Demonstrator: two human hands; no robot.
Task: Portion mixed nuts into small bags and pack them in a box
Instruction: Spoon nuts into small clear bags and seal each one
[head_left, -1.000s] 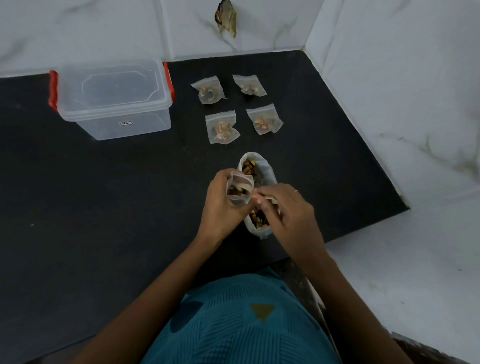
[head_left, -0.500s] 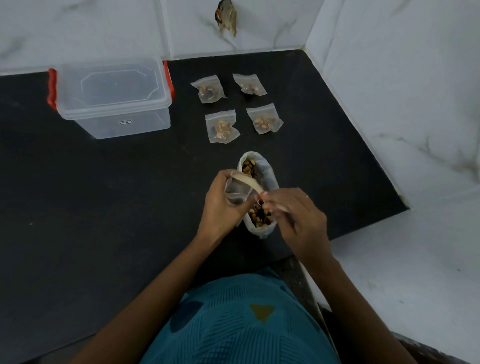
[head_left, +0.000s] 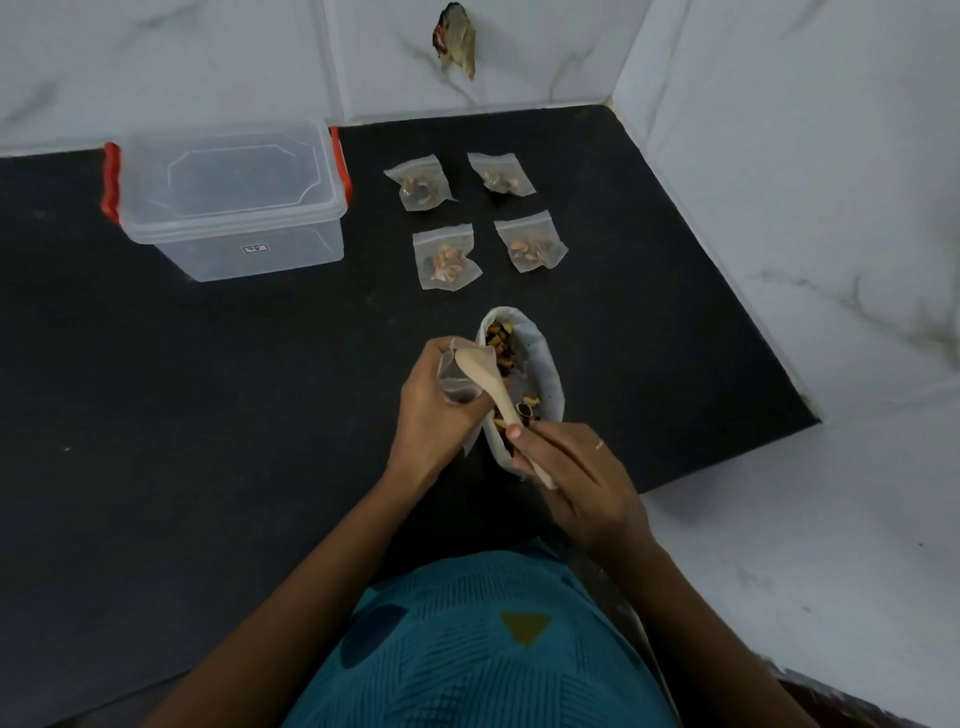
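Head view puts the small bag (head_left: 453, 388) at the middle of my screen, raised off the counter (head_left: 208, 415) and gripped in the left hand (head_left: 431, 421), whose fingers curl round its sides so that its mouth gapes up and to the right. The spoon (head_left: 497, 399) has its pale bowl right at that mouth. Through the cloudy plastic I cannot tell whether any nuts are inside the bag, or whether the bowl is loaded.

The right hand (head_left: 576, 478) grasps the spoon by the lower end of its handle, thumb and fingers closed on it. The handle's long line slants from the bag mouth down and right to that hand, crossing over the big bag of nuts (head_left: 548, 364). That bag lies open on the counter just right of the left hand, its length running away from me.

So the supply sits directly under the spoon and nearer the right hand, with the target bag to its left. I judge the next dip needs only a short swing back right and down.

Farther off, four filled bags (head_left: 445, 257) lie flat in two rows. Well to their left the clear lidded box (head_left: 228, 202) with red clasps stands against the wall (head_left: 156, 62).
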